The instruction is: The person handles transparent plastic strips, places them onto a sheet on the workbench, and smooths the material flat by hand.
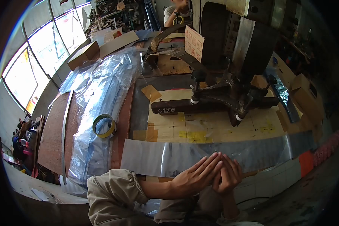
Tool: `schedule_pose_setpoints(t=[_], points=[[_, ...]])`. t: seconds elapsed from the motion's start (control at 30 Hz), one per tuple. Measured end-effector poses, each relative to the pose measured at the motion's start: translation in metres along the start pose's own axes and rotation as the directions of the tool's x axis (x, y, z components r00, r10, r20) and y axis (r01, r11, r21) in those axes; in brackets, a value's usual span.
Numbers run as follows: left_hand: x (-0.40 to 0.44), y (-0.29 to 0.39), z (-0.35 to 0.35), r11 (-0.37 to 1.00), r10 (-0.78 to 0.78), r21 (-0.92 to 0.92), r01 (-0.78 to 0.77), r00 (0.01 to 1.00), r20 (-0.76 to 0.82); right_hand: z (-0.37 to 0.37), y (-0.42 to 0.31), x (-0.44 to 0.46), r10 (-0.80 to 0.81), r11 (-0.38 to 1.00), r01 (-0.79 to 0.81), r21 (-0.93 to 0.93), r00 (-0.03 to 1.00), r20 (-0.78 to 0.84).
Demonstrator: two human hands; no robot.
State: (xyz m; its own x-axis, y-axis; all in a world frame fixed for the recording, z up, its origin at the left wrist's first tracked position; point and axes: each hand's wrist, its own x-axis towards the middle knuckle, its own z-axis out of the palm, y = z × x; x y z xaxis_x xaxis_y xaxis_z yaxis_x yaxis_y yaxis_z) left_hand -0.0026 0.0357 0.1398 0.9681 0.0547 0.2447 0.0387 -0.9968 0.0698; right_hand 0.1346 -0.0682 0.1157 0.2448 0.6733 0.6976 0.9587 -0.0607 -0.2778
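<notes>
Along the near side of the table (140,116) lies the sheet (145,155), likely light, bendy, slippery and quick to crease; its two short ends look the best holds. Over its near edge, left hand (194,176) and right hand (228,177) meet, fingers (209,164) bunched close; whether they pinch anything, I cannot tell.

two grips (196,174), one plastic strip (145,153), one dark bar (211,106)

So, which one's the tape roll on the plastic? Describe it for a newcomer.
From the tall metal machine, go left to the crinkled bluish plastic sheets. Near their right edge lies the tape roll: a yellowish ring with an open centre, unlike the shiny plastic beneath.
</notes>
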Motion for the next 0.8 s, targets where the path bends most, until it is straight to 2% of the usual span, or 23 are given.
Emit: schedule_pose_setpoints(t=[0.8], points=[[0.0003,0.0007,0.0013,1.0,-0.007,-0.012,0.007,0.999,-0.042,0.0008,0.0005,-0.0018,0.001,1.0,-0.001,0.005,1.0,-0.001]])
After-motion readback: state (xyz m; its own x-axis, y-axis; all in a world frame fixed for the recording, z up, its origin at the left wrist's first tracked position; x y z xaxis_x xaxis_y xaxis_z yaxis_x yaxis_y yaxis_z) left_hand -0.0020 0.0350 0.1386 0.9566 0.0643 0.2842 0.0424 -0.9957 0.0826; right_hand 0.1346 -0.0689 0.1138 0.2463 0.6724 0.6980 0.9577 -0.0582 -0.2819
